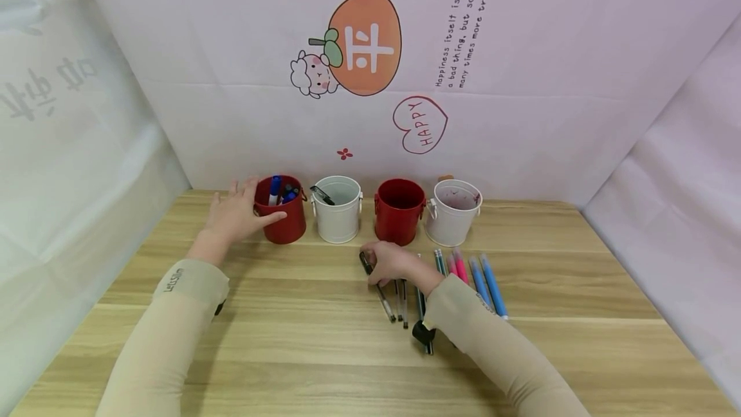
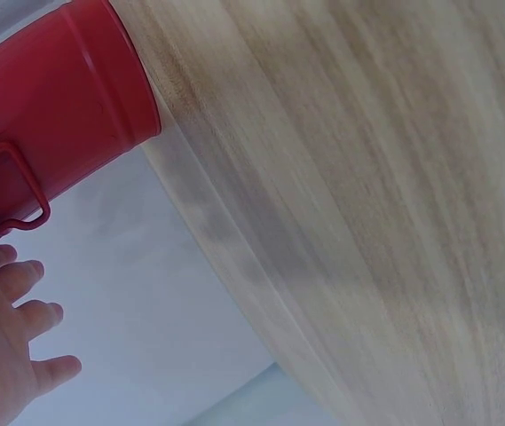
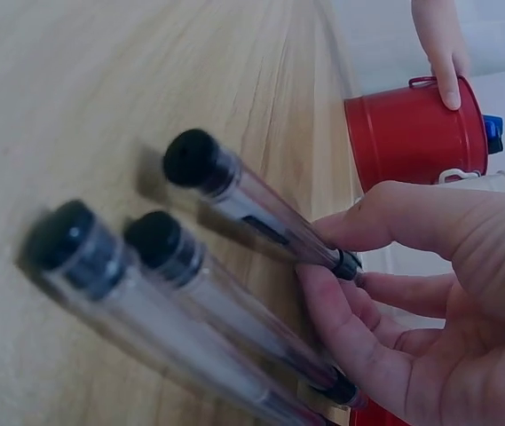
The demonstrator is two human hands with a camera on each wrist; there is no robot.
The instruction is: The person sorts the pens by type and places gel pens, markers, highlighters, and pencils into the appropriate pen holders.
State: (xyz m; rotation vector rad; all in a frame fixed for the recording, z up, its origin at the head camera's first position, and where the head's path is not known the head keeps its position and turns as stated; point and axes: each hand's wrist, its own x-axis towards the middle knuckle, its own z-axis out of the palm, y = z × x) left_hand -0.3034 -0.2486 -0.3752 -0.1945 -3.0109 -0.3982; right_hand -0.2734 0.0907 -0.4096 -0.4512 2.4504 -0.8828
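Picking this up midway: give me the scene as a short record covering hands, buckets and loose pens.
left hand: touching the left red metal bucket, fingers spread
right hand: pinching a slim clear pen with black ends
in left red metal bucket: blue-capped white marker, others
in left white metal bucket: dark pen, leaning
right pair: red metal bucket, white metal bucket; no pens visible inside
on wood-grain table: two slim clear pens, pink markers, blue markers, others partly hidden

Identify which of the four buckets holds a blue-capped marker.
The leftmost red bucket, touched by the left hand: its blue-capped marker stands inside; the others show none.
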